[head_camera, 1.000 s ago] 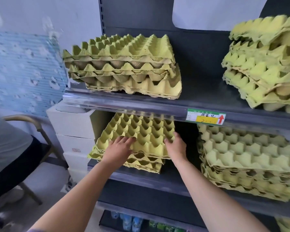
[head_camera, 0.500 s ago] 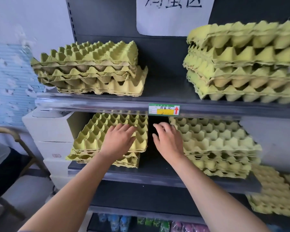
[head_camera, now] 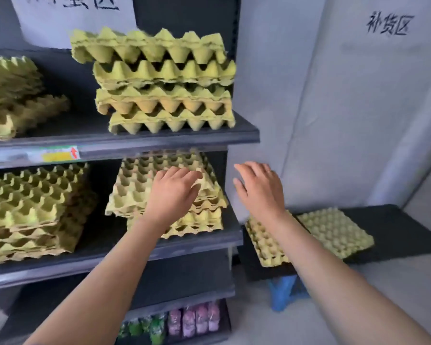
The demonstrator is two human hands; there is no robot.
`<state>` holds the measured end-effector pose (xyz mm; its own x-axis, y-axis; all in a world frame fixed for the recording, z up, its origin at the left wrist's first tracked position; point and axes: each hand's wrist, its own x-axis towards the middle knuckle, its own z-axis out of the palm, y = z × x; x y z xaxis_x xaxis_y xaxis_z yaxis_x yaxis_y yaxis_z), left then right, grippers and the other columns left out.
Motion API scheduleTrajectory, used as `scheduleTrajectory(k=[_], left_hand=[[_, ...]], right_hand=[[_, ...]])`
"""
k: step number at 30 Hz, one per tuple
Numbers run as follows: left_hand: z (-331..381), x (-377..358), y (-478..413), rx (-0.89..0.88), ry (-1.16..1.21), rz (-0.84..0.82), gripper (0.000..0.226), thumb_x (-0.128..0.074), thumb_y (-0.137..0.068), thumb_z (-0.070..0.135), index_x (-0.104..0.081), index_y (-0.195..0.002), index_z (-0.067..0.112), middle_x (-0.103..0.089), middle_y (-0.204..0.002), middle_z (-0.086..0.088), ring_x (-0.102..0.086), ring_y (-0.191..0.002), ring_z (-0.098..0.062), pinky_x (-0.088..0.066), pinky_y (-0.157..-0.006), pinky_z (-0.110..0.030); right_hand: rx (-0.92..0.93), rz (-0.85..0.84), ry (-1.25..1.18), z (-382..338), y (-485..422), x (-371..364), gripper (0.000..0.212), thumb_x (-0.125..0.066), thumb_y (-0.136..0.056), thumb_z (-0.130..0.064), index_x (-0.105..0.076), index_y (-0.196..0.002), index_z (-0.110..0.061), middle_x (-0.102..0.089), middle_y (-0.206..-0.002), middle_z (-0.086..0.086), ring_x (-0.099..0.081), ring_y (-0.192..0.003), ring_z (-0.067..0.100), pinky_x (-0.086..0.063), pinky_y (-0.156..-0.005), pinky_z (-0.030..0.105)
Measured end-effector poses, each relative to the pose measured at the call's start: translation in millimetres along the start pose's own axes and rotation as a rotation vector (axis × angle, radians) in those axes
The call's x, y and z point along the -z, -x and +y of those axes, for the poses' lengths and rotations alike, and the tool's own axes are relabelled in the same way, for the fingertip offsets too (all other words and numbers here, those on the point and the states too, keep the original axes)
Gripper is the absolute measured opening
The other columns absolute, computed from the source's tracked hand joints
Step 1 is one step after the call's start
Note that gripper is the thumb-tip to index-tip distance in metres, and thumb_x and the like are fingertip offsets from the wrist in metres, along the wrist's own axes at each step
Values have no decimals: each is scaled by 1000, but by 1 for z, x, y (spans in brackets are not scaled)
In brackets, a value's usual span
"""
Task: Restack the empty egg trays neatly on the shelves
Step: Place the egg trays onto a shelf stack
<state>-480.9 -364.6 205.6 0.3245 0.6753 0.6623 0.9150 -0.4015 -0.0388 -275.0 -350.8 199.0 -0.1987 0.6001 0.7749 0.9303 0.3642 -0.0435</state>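
Note:
Yellow-green egg trays sit in stacks on a dark shelf unit. The lower-right stack (head_camera: 144,188) is uneven, its top trays skewed over the ones below. My left hand (head_camera: 172,192) lies flat on that stack's right part, fingers spread, holding nothing. My right hand (head_camera: 259,188) hovers open in the air past the shelf's right end, touching nothing. Other stacks are the lower-left stack (head_camera: 33,210), the loose upper-right stack (head_camera: 159,80) and the upper-left stack (head_camera: 13,95). Two more trays (head_camera: 334,232) lie on a low dark platform (head_camera: 408,230) at the right.
The lower shelf's front edge (head_camera: 135,252) runs below my arms. A price label (head_camera: 60,154) is on the upper shelf's rail. Coloured packets (head_camera: 192,322) fill the bottom shelf. A blue stool leg (head_camera: 284,292) stands under the platform. A grey wall is at the right.
The view has swung right. Both hands left the lower-left stack: my left hand now rests on the lower-right stack, my right hand has passed beyond the shelf's end.

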Motion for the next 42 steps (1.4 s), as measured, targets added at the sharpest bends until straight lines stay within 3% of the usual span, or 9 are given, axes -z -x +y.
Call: scheduleTrajectory(k=[5,9,16,22,27,30,33,39,42], left_hand=[[73,-59,-41,-126,92,4,15,-61,-85,21,-68,-97,17,-67,-85,0,-63,-80,-28,-46,-69,-36],[127,-122,-82,-218,199,-11,34,-38,-83,32,-69,-91,19,-67,-80,3,-64,-75,-25,-46,-65,-32],[213,-233,-160,-250,391,-104,33,-40,-82,32,-69,-91,20,-67,-79,4,-65,-77,-25,-48,-69,-36],[260,-313,-189,-254,415,-271,16,-57,-82,22,-68,-93,17,-68,-81,1,-64,-80,-27,-47,-71,-36],[281,-380,-184,-92,410,-440,20,-60,-88,18,-67,-107,17,-68,-100,-1,-60,-99,-27,-40,-86,-37],[287,-425,-165,43,403,-517,21,-62,-86,17,-67,-106,17,-68,-100,-2,-61,-100,-28,-42,-86,-39],[284,-467,-137,183,371,-665,29,-54,-92,23,-60,-120,20,-61,-117,2,-55,-111,-22,-40,-90,-35],[264,-562,-75,478,317,-1017,47,-46,-95,30,-37,-140,23,-40,-139,-2,-40,-126,-20,-42,-95,-35],[260,-609,-51,535,303,-1095,56,-46,-95,30,-25,-146,20,-29,-147,-4,-31,-132,-23,-40,-99,-37]], right_hand=[[-87,-27,85,108,25,15,37,-44,-83,-29,-68,-104,-11,-68,-97,8,-63,-81,33,-53,-64,39],[-163,-72,144,187,43,9,36,-43,-83,-27,-68,-104,-10,-67,-98,8,-62,-83,32,-54,-67,40],[-305,-239,252,310,59,-12,30,-52,-86,-24,-67,-108,-12,-66,-100,7,-63,-88,29,-54,-70,39],[-381,-412,246,397,83,-39,39,-38,-84,-30,-68,-104,-14,-66,-93,6,-62,-79,29,-54,-63,38],[-383,-561,180,464,108,-86,26,-65,-81,-17,-69,-106,-10,-67,-94,11,-64,-79,34,-52,-62,38],[-370,-673,102,493,129,-125,34,-55,-92,-20,-60,-124,-11,-62,-114,11,-60,-97,31,-48,-75,37],[-446,-826,8,513,159,-169,42,-44,-98,-27,-45,-139,-15,-52,-129,7,-53,-113,26,-45,-89,35],[-636,-1083,-121,539,218,-277,47,-41,-100,-32,-37,-141,-10,-48,-128,12,-54,-112,28,-43,-84,34],[-733,-1144,-159,550,245,-333,48,-43,-99,-33,-37,-139,-6,-47,-129,17,-55,-108,32,-48,-87,38]])
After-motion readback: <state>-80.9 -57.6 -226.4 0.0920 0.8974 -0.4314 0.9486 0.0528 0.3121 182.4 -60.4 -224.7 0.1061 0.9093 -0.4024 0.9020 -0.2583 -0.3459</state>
